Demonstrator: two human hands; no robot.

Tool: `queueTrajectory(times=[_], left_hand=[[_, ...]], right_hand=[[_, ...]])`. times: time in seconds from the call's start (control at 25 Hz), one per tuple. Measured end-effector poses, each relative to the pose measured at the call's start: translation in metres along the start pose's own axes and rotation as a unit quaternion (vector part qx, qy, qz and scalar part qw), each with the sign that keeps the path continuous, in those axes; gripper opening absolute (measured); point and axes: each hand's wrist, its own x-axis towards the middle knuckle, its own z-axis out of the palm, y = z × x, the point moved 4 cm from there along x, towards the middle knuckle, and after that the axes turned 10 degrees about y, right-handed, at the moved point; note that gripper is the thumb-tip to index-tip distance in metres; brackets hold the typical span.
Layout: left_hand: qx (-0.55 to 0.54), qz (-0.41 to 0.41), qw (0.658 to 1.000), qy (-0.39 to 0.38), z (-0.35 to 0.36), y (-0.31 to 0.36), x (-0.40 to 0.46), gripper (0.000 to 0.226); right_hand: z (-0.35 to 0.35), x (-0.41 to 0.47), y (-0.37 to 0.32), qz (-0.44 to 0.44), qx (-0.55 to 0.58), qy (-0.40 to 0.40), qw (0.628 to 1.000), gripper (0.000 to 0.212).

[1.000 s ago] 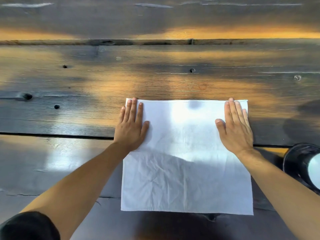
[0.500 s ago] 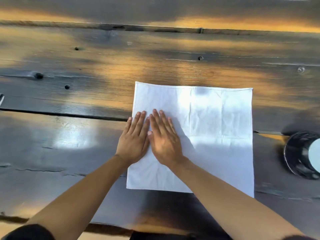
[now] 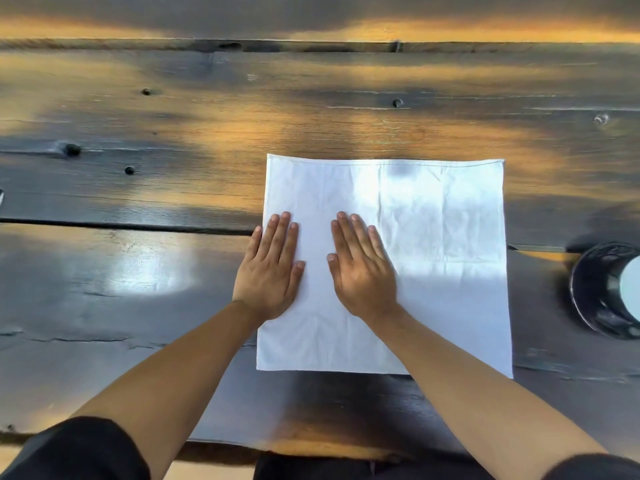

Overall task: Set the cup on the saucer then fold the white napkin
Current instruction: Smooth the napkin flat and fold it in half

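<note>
The white napkin lies spread flat and unfolded on the dark wooden table, creased but smooth. My left hand rests palm down on its left edge, fingers together and pointing away from me. My right hand presses flat on the cloth a little to the right of it, a narrow strip of napkin between the two. Neither hand holds anything. At the right edge of the view a black saucer carries a pale cup, mostly cut off by the frame.
The table's near edge runs just under my forearms. A long gap between planks crosses the table left of the napkin. Several dark knots and screw heads dot the far planks.
My hands came from the napkin's far corners down to its left middle. Since half a second ago they have slid slightly apart. The napkin stays flat.
</note>
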Motion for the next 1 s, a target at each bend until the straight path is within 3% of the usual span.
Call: queueTrajectory(times=[0.24, 0.4, 0.56, 0.72, 0.88, 1.0], left_hand=[[0.005, 0.001, 1.0, -0.011, 0.0, 0.001, 0.001, 0.069], [0.01, 0.0, 1.0, -0.016, -0.001, 0.001, 0.001, 0.069], [0.01, -0.005, 1.0, -0.022, -0.001, 0.001, 0.002, 0.069], [0.018, -0.01, 0.999, -0.03, -0.002, 0.001, 0.003, 0.07], [0.02, -0.007, 0.999, -0.025, -0.002, 0.001, 0.002, 0.07], [0.019, -0.003, 1.0, -0.017, -0.001, 0.0, 0.002, 0.069]], right_hand=[[-0.04, -0.027, 0.103, 0.027, -0.062, -0.017, 0.998, 0.058], [-0.062, -0.04, 0.164, 0.096, -0.064, -0.068, 0.991, 0.058], [-0.065, -0.045, 0.183, 0.132, -0.052, -0.084, 0.986, 0.06], [-0.054, -0.027, 0.117, 0.117, -0.013, -0.031, 0.993, 0.054], [-0.013, 0.0, 0.006, 0.054, 0.066, -0.023, 0.996, 0.05], [0.015, 0.01, -0.033, 0.036, 0.059, -0.036, 0.997, 0.049]])
